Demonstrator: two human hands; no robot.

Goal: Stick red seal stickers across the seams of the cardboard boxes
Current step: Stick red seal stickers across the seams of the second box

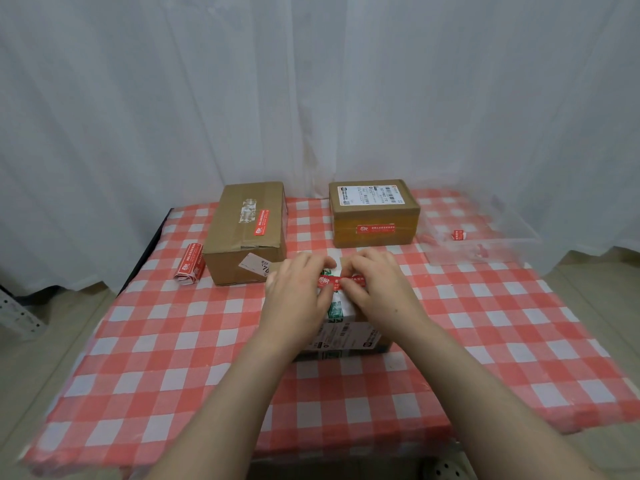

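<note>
A small cardboard box with white labels and green print sits in the middle of the table, mostly covered by both my hands. A red seal sticker lies across its top. My left hand presses the sticker's left end with its thumb and fingers. My right hand presses the right end. Two more boxes stand behind: the left box carries a red sticker on top, the right box one on its front face.
A roll of red stickers lies left of the left box. A clear plastic tray with red sticker scraps sits at the right rear. The red-and-white checked tablecloth covers the table; a white curtain hangs behind.
</note>
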